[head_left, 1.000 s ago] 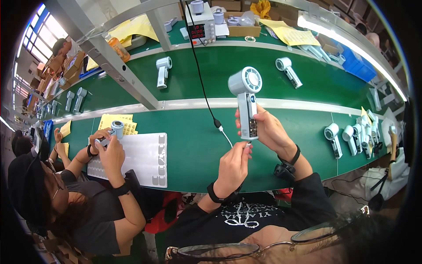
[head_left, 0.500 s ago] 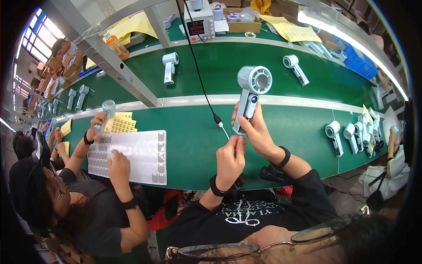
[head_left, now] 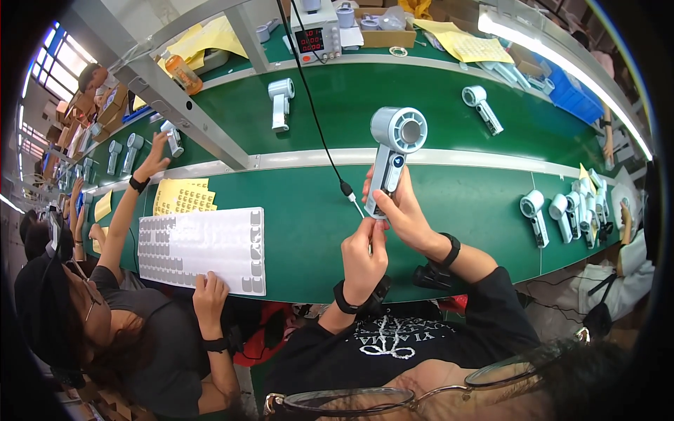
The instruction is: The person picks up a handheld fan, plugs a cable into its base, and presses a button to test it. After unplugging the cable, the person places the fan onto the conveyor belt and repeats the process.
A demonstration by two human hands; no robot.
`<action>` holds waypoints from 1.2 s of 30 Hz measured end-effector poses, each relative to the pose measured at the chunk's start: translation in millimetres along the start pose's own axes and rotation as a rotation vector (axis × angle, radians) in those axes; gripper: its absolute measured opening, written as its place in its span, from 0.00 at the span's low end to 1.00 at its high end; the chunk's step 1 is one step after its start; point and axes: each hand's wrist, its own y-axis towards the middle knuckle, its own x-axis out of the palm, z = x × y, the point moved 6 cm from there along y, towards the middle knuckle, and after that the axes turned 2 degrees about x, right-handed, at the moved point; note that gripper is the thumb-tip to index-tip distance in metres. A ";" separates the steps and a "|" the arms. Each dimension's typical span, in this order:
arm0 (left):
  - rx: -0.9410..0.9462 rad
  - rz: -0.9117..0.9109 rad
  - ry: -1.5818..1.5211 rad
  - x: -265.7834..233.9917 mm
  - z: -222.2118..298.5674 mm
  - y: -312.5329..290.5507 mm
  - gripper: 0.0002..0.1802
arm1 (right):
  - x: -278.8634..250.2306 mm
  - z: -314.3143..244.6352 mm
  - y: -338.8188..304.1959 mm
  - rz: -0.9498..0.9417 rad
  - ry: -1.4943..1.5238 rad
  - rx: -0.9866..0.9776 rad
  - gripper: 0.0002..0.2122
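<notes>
My right hand [head_left: 407, 214] is wrapped round the handle of a pale blue-grey handheld fan [head_left: 397, 130], held upright with its round head at the top. A small round dark display shows on the handle, and its lower part has a dark strip. Below it, the fingers of my left hand [head_left: 364, 256] pinch the end of a white cable [head_left: 358, 205] at the foot of the handle. The plug is hidden by my fingertips, so I cannot tell how far in it sits. The white cable hangs from a black connector [head_left: 346, 188] on a black cord.
Several fans [head_left: 572, 210] cluster at the right. Fans [head_left: 281, 105] also lie on the green belt [head_left: 379, 84] beyond a metal rail. A co-worker's hand [head_left: 210, 295] rests by a white sticker sheet [head_left: 210, 245] at the left. A power supply [head_left: 316, 35] stands at the back.
My hands and the fan have shifted slightly left. The co-worker has set a fan on the belt and opened that hand. Fans on the belt have moved a little right.
</notes>
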 end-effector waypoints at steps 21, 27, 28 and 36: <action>-0.222 -0.229 -0.338 2.7 -6.6 -7.4 0.09 | -3.6 -13.2 -5.1 -0.096 0.103 -0.004 0.25; -0.158 -0.203 -0.339 1.9 -5.1 -7.5 0.08 | -2.0 -11.6 -5.8 -0.087 0.072 -0.001 0.25; -0.174 -0.204 -0.339 2.1 -5.9 -7.5 0.08 | -1.7 -12.0 -5.9 -0.088 0.071 0.000 0.25; -0.228 -0.188 -0.319 2.5 -7.5 -7.3 0.11 | -1.7 -12.5 -6.8 -0.044 0.069 0.051 0.23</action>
